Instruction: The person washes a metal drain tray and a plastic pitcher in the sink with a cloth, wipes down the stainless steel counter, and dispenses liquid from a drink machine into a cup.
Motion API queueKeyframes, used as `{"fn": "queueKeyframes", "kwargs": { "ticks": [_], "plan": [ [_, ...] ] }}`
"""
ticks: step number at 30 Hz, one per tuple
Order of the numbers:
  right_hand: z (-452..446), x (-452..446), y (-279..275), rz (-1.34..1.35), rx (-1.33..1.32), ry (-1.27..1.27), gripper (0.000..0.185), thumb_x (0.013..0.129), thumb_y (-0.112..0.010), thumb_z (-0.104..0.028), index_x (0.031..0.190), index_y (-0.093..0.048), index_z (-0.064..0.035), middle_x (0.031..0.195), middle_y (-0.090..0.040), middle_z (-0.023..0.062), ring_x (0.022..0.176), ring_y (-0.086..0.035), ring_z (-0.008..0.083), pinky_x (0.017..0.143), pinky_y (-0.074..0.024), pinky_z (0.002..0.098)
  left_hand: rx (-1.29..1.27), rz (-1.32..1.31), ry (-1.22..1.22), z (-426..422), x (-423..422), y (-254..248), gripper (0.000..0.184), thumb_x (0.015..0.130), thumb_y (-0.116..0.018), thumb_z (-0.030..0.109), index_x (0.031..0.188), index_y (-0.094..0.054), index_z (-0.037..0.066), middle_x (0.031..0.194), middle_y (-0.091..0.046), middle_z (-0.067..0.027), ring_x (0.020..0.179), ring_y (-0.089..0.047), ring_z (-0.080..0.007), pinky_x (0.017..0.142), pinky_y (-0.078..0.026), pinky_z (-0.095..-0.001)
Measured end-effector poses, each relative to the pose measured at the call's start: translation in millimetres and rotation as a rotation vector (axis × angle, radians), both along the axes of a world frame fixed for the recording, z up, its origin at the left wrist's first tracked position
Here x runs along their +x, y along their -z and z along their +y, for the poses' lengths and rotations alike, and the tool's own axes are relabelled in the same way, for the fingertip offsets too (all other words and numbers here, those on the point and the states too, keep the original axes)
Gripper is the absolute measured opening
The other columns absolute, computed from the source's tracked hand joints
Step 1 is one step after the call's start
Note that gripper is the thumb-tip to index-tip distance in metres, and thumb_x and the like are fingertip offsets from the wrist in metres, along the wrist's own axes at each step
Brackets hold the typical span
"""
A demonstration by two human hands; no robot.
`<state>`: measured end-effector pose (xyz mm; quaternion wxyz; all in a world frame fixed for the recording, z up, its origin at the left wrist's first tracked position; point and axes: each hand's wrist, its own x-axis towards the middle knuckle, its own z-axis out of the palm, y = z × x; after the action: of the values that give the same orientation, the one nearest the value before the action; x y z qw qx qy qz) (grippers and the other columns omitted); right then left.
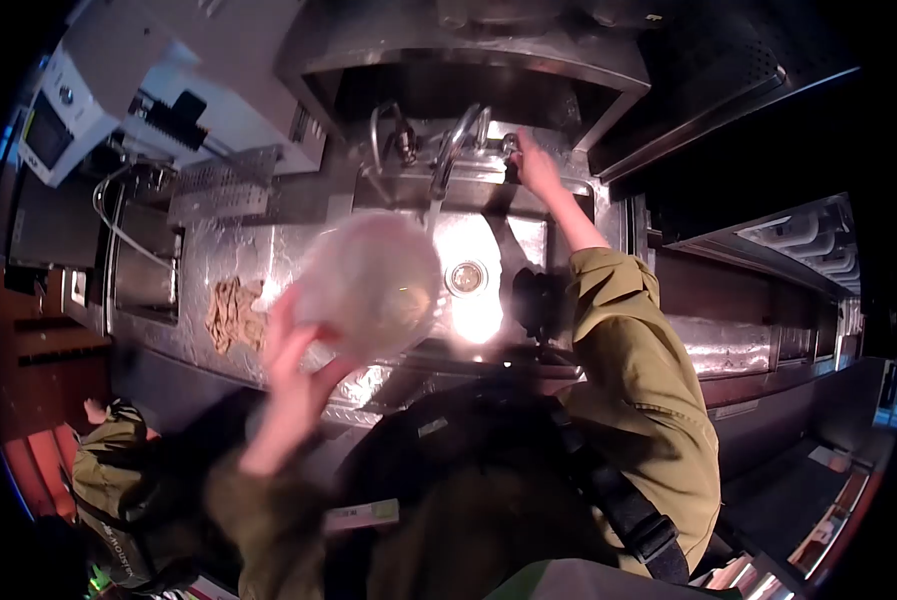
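Observation:
My left hand (293, 365) grips a see-through round container (373, 285) by its near left side. Motion blurs the container, so I cannot tell whether it is a bowl or a tub. It hangs over the left part of a steel sink (523, 235), close to the curved faucet (453, 150). At the back right of the sink, my right hand (536, 170) has its fingers closed around the tap handle (511, 145). A bright patch of light lies around the drain (465, 279).
A crumpled brown cloth (235, 315) lies on the wet steel counter left of the sink. Farther left are a second basin (143, 275) with its own faucet and a white machine (53, 130). Another person's sleeve (108, 470) shows at lower left.

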<state>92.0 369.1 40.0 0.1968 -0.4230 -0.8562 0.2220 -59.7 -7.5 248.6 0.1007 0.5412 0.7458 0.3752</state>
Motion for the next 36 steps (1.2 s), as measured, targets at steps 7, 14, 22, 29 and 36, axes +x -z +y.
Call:
{"fn": "queueKeyframes", "kwargs": {
  "ticks": [7,14,22,29,36],
  "plan": [
    [-149.6,24.5,-24.2,0.009,-0.813,0.022,0.051,0.079,-0.052,-0.036,0.114,-0.044,0.0005,0.095,-0.058,0.0234,0.091,-0.057,0.033,0.077,-0.0447,0.0408,0.121,-0.13,-0.023,45.0,38.9,202.9,0.031,0.06,-0.075,0.015,0.082,-0.056,0.006,0.113,-0.041,-0.0159,0.1,-0.047,-0.0307,0.079,-0.044,-0.0363],
    [-166.4,16.0,70.5,0.374,-0.585,-0.216,0.039,0.071,-0.058,-0.011,0.109,-0.051,-0.0022,0.097,-0.058,0.0155,0.093,-0.056,0.0242,0.079,-0.0458,0.0318,0.023,-0.385,-0.117,66.1,24.2,195.9,0.061,0.068,-0.072,0.018,0.116,-0.04,-0.003,0.113,-0.041,-0.0154,0.114,-0.038,-0.0281,0.096,-0.032,-0.0337],
    [-136.5,-18.2,61.0,0.025,-0.478,-0.259,0.037,0.077,-0.054,-0.019,0.111,-0.048,-0.0054,0.101,-0.055,0.0173,0.096,-0.052,0.0304,0.083,-0.0417,0.038,-0.551,-1.238,-0.266,127.8,-27.4,349.1,0.053,0.077,-0.059,0.019,0.121,-0.037,-0.001,0.119,-0.042,-0.0148,0.114,-0.039,-0.0255,0.095,-0.032,-0.0351],
    [-70.2,-18.5,-31.1,0.256,0.56,0.557,0.041,0.074,-0.054,-0.016,0.112,-0.046,-0.0033,0.112,-0.048,0.0204,0.103,-0.048,0.0333,0.087,-0.0397,0.0404,-0.502,-1.561,-0.451,144.0,-11.3,400.7,0.053,0.075,-0.058,0.015,0.121,-0.037,0.001,0.119,-0.043,-0.0141,0.111,-0.041,-0.0263,0.091,-0.035,-0.0357],
    [-21.9,-2.6,39.6,0.152,0.075,0.121,0.027,0.074,-0.044,-0.004,0.099,-0.054,-0.0028,0.093,-0.057,0.0196,0.084,-0.056,0.0339,0.074,-0.0459,0.0391,-0.379,-1.641,-0.631,97.2,-8.4,425.7,0.053,0.074,-0.058,0.012,0.121,-0.036,0.002,0.118,-0.044,-0.0134,0.109,-0.044,-0.0272,0.087,-0.038,-0.0362]
  ]
}}
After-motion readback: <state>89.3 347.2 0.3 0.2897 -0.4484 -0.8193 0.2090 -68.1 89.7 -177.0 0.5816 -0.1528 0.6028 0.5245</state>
